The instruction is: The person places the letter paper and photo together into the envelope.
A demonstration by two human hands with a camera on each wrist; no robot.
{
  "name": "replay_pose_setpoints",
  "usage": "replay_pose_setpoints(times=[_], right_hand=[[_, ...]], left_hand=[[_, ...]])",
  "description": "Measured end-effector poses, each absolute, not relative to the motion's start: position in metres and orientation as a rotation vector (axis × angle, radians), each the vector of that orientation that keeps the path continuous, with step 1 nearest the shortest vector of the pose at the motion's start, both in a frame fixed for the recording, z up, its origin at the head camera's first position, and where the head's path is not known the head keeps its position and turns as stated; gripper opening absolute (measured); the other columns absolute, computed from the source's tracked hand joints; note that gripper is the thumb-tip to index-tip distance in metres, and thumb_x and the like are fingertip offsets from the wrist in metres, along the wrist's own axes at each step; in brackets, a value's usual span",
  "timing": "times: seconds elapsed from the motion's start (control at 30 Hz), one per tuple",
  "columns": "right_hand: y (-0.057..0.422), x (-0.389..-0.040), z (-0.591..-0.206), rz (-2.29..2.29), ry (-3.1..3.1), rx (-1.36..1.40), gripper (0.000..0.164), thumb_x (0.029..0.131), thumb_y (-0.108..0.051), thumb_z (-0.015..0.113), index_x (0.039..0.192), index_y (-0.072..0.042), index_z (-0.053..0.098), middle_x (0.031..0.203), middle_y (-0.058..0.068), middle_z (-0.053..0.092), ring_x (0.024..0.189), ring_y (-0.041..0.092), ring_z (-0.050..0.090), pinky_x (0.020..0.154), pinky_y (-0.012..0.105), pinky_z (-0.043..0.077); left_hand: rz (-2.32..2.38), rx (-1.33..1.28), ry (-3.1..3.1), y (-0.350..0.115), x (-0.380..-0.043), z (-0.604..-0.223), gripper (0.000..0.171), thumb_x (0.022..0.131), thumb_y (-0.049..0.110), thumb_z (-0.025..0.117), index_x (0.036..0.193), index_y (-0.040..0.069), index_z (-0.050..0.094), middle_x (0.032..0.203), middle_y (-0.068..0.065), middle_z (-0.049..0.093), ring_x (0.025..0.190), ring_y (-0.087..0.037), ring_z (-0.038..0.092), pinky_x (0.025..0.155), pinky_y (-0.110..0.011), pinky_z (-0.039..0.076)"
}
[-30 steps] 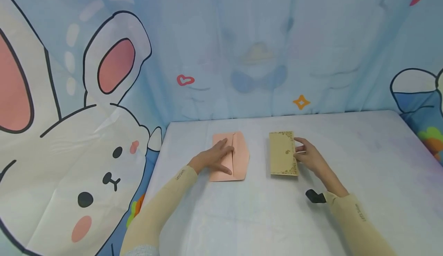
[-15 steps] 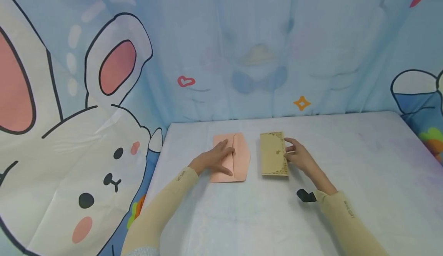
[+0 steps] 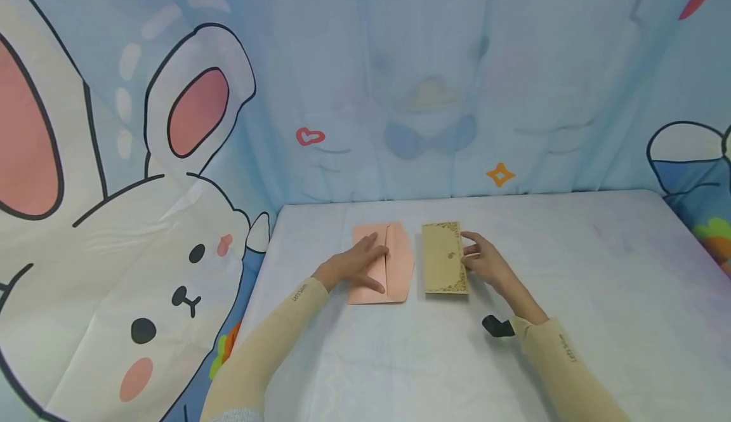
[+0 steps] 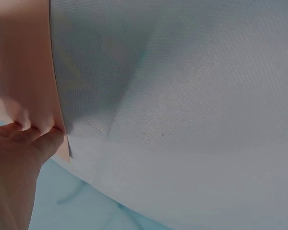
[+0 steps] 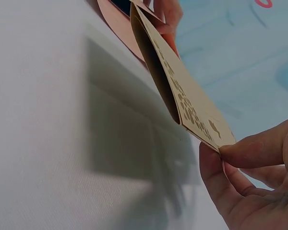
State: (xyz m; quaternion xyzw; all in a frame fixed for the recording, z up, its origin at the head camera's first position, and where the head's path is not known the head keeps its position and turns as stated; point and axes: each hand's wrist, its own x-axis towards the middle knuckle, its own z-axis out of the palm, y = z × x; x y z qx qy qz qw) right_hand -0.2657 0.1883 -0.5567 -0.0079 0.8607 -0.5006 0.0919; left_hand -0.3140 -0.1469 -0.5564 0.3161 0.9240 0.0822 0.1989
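Observation:
A pink paper envelope (image 3: 398, 263) lies on the table with its pointed flap spread out to the right. My left hand (image 3: 355, 263) rests on it, fingers spread; in the left wrist view, fingertips (image 4: 50, 136) press the paper close to its edge. Just right of the envelope, my right hand (image 3: 485, 260) pinches a folded gold card (image 3: 442, 258) with brown printed ornament by its right edge. The right wrist view shows the card (image 5: 182, 81) tilted above the tabletop, its fold slightly gaping, thumb and forefinger holding a corner. A narrow gap separates card and envelope in the head view.
A white cloth covers the table (image 3: 599, 270). Behind it hangs a blue printed curtain (image 3: 354, 92), with a large rabbit drawing (image 3: 188, 295) on the left. A black piece (image 3: 498, 327) sticks out at the right cuff, above the table.
My right hand has carried the gold card leftward, bringing it nearer the envelope. My left hand stays in the same place on the envelope. The head view has shifted slightly.

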Motion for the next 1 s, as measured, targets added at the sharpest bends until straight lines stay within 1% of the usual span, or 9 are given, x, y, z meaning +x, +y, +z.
replay_pose_setpoints(times=[0.1,0.27,0.5,0.7,1.0], right_hand=[[0.185,-0.266,-0.558,-1.483,2.562,-0.034,0.068,0.096,0.002,0.052,0.157,0.002,0.022,0.126,0.031,0.054,0.105,0.035,0.064,0.084,0.041,0.057],[0.181,-0.268,-0.559,-1.488,2.562,-0.045,0.068,0.096,0.002,0.052,0.157,0.002,0.023,0.125,0.031,0.055,0.104,0.034,0.065,0.083,0.04,0.057],[0.175,-0.266,-0.558,-1.506,2.556,-0.102,0.066,0.096,0.003,0.052,0.155,0.004,0.024,0.121,0.03,0.055,0.099,0.032,0.066,0.081,0.042,0.057],[0.167,-0.267,-0.559,-1.508,2.541,-0.127,0.066,0.095,0.003,0.053,0.155,0.004,0.025,0.12,0.03,0.056,0.099,0.032,0.066,0.081,0.04,0.057],[0.154,-0.269,-0.561,-1.488,2.539,-0.126,0.067,0.095,0.003,0.053,0.156,0.003,0.025,0.12,0.028,0.058,0.098,0.03,0.066,0.08,0.039,0.057]], left_hand=[[0.225,0.886,2.587,-0.147,-0.314,-0.557,0.093,0.077,0.072,0.071,0.151,0.035,0.028,0.17,-0.013,-0.006,0.158,-0.031,0.002,0.119,-0.055,0.031],[0.207,0.888,2.59,-0.147,-0.314,-0.556,0.094,0.077,0.073,0.07,0.152,0.035,0.027,0.17,-0.013,-0.006,0.158,-0.031,0.001,0.119,-0.055,0.031],[0.251,0.876,2.584,-0.146,-0.311,-0.552,0.094,0.078,0.068,0.073,0.152,0.033,0.029,0.17,-0.013,-0.006,0.158,-0.032,0.001,0.118,-0.056,0.032],[0.274,0.876,2.592,-0.147,-0.308,-0.549,0.092,0.078,0.066,0.074,0.151,0.032,0.031,0.17,-0.013,-0.004,0.158,-0.032,0.002,0.116,-0.057,0.034],[0.259,0.866,2.601,-0.147,-0.308,-0.55,0.097,0.078,0.068,0.073,0.155,0.032,0.027,0.171,-0.012,-0.005,0.158,-0.03,0.002,0.118,-0.056,0.032]])
